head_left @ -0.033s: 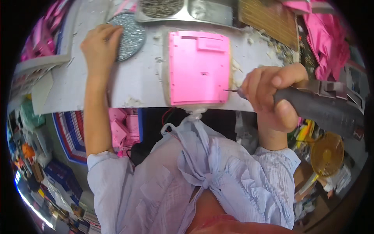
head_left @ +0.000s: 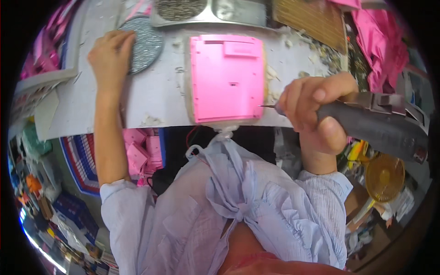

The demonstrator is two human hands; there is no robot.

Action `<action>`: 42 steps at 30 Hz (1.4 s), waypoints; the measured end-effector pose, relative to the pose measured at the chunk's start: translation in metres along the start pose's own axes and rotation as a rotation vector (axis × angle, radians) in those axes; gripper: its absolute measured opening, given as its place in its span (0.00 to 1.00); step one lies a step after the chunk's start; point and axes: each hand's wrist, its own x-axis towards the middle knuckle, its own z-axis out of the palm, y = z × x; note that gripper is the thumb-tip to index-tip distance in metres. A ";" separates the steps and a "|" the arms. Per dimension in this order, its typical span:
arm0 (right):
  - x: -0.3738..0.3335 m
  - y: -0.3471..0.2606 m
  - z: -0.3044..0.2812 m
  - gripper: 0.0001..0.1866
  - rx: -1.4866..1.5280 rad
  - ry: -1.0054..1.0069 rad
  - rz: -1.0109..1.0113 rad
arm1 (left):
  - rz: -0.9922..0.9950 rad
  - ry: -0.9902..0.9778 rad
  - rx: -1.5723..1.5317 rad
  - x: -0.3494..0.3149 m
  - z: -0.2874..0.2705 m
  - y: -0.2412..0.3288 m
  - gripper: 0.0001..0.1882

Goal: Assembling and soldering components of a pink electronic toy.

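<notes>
My right hand (head_left: 318,110) grips a dark electric screwdriver (head_left: 366,121) with its thin bit pointing left. The bit's tip is over the lower right corner of a pink plastic panel (head_left: 227,87), whether touching it I cannot tell. This panel, with small holes and a raised block near its far edge, lies in a pale holder on the worktable. Farther left, my left hand (head_left: 109,57) has its thumb and fingers pinched together at the left part of a round dish of small silvery screws (head_left: 146,46). What the fingertips hold is too small to make out.
Metal trays (head_left: 181,8) with small parts stand along the table's far side. Beside them lies a brown ribbed board (head_left: 314,23) with pale scraps around it. Pink pieces fill a crate at far left and a blue-edged bin (head_left: 142,151) below the table. A yellow fan (head_left: 385,177) is at right.
The whole view has shifted slightly, so the table and its things appear a little farther left. Both hands keep nearly the same places relative to the dish and the panel.
</notes>
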 end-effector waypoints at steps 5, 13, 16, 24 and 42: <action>-0.029 0.000 -0.010 0.19 0.002 0.018 0.041 | 0.007 0.028 0.047 0.005 0.013 -0.005 0.11; -0.040 0.015 -0.012 0.18 0.004 -0.014 0.012 | -0.104 -0.186 0.128 0.010 0.011 -0.002 0.19; -0.036 0.017 -0.013 0.18 0.029 -0.056 0.000 | -0.214 -0.171 0.063 0.011 -0.008 0.001 0.18; -0.035 0.031 -0.016 0.12 -0.102 -0.179 -0.124 | 0.255 -0.220 -0.586 -0.029 -0.032 0.127 0.05; 0.012 0.028 -0.008 0.11 -0.210 -0.350 -0.272 | 0.259 -0.331 -0.690 -0.050 -0.008 0.149 0.07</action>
